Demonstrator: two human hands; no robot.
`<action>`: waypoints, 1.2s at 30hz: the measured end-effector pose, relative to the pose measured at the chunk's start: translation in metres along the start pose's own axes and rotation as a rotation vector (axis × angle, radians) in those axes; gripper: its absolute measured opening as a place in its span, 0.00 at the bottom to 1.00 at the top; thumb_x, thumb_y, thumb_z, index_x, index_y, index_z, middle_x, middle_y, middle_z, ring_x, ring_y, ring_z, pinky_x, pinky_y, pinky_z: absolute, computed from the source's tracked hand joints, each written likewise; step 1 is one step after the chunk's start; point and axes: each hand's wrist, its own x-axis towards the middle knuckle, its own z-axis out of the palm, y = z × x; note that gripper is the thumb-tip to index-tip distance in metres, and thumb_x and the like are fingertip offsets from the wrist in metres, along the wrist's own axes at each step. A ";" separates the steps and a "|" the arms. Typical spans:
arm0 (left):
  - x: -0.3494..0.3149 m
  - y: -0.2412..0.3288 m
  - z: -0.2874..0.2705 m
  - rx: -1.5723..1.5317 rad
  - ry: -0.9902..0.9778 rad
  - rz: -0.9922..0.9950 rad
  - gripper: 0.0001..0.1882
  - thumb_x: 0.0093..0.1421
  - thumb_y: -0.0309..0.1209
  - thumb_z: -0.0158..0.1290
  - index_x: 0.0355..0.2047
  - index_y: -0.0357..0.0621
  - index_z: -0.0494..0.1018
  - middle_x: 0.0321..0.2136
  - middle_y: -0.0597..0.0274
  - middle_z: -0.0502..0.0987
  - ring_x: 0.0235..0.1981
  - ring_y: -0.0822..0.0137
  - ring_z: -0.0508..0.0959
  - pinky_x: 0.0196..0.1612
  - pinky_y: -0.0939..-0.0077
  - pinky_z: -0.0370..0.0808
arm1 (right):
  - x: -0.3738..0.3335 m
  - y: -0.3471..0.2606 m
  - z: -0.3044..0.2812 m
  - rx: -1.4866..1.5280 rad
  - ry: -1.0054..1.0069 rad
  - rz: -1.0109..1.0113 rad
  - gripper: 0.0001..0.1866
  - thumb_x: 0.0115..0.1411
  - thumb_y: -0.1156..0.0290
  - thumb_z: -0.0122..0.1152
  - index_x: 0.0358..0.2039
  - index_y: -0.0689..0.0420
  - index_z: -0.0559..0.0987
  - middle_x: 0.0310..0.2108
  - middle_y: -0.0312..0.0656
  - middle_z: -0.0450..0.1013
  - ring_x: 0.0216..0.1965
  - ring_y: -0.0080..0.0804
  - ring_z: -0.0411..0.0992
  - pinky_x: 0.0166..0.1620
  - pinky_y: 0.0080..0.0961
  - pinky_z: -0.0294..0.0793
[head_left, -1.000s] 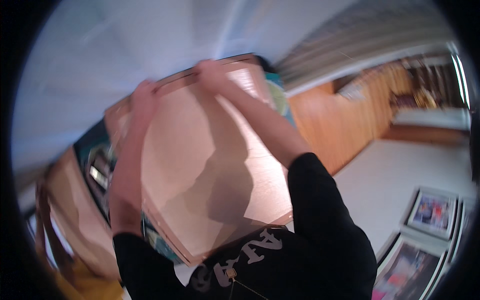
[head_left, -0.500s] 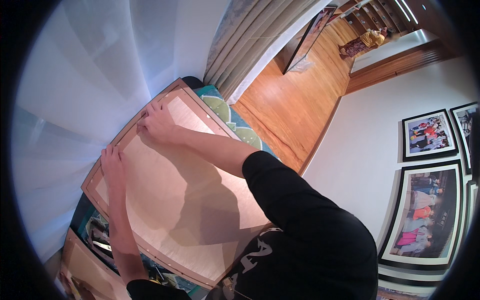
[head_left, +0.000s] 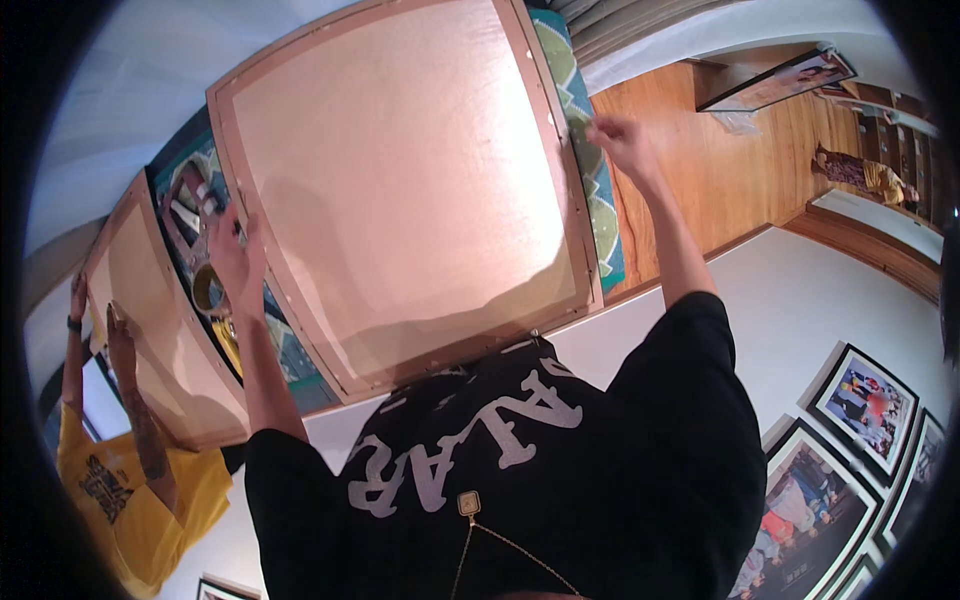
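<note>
A large picture frame lies face down before me, its pale backing board (head_left: 400,190) ringed by a brown border with small fasteners along it. My left hand (head_left: 236,255) is at the frame's left edge, next to a strip of loose tools; its fingers are apart and I see nothing in them. Off the frame's right edge, my right hand (head_left: 622,143) is raised with fingers curled together. Whatever they may hold is too small to make out. In the strip lie a roll of tape (head_left: 207,290) and a dark hand tool (head_left: 183,205) of unclear kind.
A person in a yellow shirt (head_left: 150,500) handles a second frame (head_left: 165,340) at the left. Green patterned cloth (head_left: 600,215) lies under my frame. Framed photos (head_left: 868,405) hang on the right wall. A large picture (head_left: 780,82) leans farther off, near another person (head_left: 865,180).
Both hands have left the frame's far edge. My left hand is now by the tools, my right out past the right side. The view has turned, bringing the yellow-shirted person in.
</note>
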 end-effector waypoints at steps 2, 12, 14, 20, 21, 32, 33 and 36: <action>-0.051 -0.016 -0.011 -0.077 -0.091 -0.224 0.23 0.58 0.35 0.60 0.51 0.35 0.74 0.41 0.52 0.78 0.38 0.63 0.77 0.41 0.71 0.74 | -0.038 0.025 0.008 0.161 -0.105 0.094 0.19 0.57 0.66 0.67 0.46 0.65 0.80 0.34 0.45 0.80 0.33 0.25 0.77 0.38 0.22 0.76; -0.055 -0.070 0.001 -0.395 -0.156 -0.392 0.21 0.59 0.34 0.58 0.51 0.36 0.75 0.38 0.54 0.82 0.37 0.69 0.81 0.41 0.76 0.76 | 0.018 0.019 0.041 0.170 -0.028 -0.038 0.19 0.55 0.67 0.70 0.44 0.66 0.81 0.32 0.46 0.80 0.29 0.24 0.77 0.34 0.22 0.77; -0.053 -0.103 0.008 -0.339 -0.074 -0.343 0.18 0.59 0.32 0.58 0.48 0.37 0.77 0.36 0.56 0.83 0.36 0.71 0.81 0.40 0.78 0.76 | 0.025 0.000 0.037 0.234 -0.157 0.034 0.19 0.55 0.68 0.70 0.44 0.65 0.81 0.32 0.45 0.80 0.28 0.24 0.76 0.33 0.21 0.77; -0.043 -0.055 -0.006 -0.375 -0.138 -0.519 0.18 0.54 0.28 0.62 0.46 0.39 0.79 0.35 0.60 0.83 0.36 0.74 0.81 0.42 0.80 0.77 | 0.031 -0.011 0.021 0.196 -0.314 0.150 0.17 0.57 0.68 0.69 0.43 0.62 0.76 0.28 0.35 0.76 0.26 0.21 0.73 0.29 0.20 0.78; -0.045 -0.053 -0.003 -0.366 -0.120 -0.502 0.18 0.53 0.27 0.63 0.46 0.39 0.79 0.35 0.61 0.83 0.36 0.75 0.81 0.42 0.81 0.77 | 0.033 -0.012 0.019 0.177 -0.349 0.135 0.18 0.57 0.68 0.69 0.43 0.62 0.75 0.28 0.34 0.75 0.26 0.21 0.73 0.28 0.21 0.79; -0.054 -0.078 0.000 -0.510 -0.238 -0.457 0.25 0.56 0.24 0.60 0.55 0.37 0.72 0.42 0.61 0.79 0.38 0.76 0.78 0.45 0.83 0.75 | 0.042 -0.037 0.028 -0.134 -0.377 0.097 0.23 0.52 0.69 0.71 0.44 0.69 0.73 0.27 0.43 0.75 0.26 0.28 0.76 0.23 0.28 0.82; -0.052 -0.075 0.000 -0.489 -0.249 -0.443 0.26 0.54 0.24 0.61 0.55 0.37 0.72 0.42 0.60 0.80 0.39 0.75 0.79 0.46 0.82 0.76 | 0.041 -0.037 0.028 -0.171 -0.362 0.085 0.23 0.52 0.69 0.71 0.43 0.70 0.74 0.27 0.44 0.75 0.25 0.29 0.76 0.23 0.28 0.81; -0.047 -0.067 -0.007 -0.397 -0.282 -0.401 0.29 0.51 0.23 0.63 0.56 0.38 0.72 0.44 0.58 0.80 0.41 0.74 0.79 0.48 0.79 0.76 | 0.043 -0.040 0.032 -0.320 -0.334 0.043 0.24 0.50 0.66 0.72 0.40 0.71 0.75 0.26 0.48 0.76 0.24 0.33 0.78 0.22 0.28 0.81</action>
